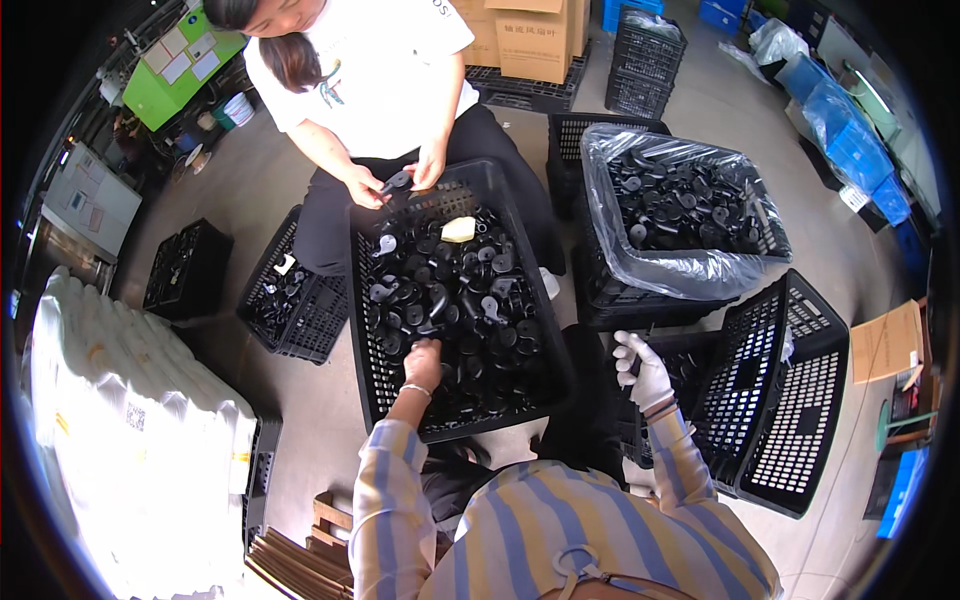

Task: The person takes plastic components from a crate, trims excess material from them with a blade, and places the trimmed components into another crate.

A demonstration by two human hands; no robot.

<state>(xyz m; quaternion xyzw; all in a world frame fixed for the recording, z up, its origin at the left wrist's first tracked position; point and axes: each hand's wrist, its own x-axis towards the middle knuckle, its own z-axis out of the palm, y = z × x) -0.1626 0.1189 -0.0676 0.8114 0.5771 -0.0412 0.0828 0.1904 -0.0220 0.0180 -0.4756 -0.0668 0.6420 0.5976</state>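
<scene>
Black plastic parts (470, 290), many with a round end and a short arm, fill a large black crate (545, 345) in front of me. My bare left hand (423, 366) reaches into its near left side, fingers bunched among the parts; what they grip is hidden. To the right of the crate is my right hand (645, 372) in a white glove, its fingers curled round a small dark thing I cannot make out. A yellowish piece (458, 230) lies on the parts. Across the crate, a co-worker's hands (372, 186) hold one black part (398, 182).
At the right, a bag-lined crate (690, 272) of black parts stands on another crate. Tilted black crates (790, 400) lie nearer me. Smaller crates (300, 310) sit at the left, beside a white wrapped stack (140, 430). Cardboard boxes (535, 40) stand behind the co-worker.
</scene>
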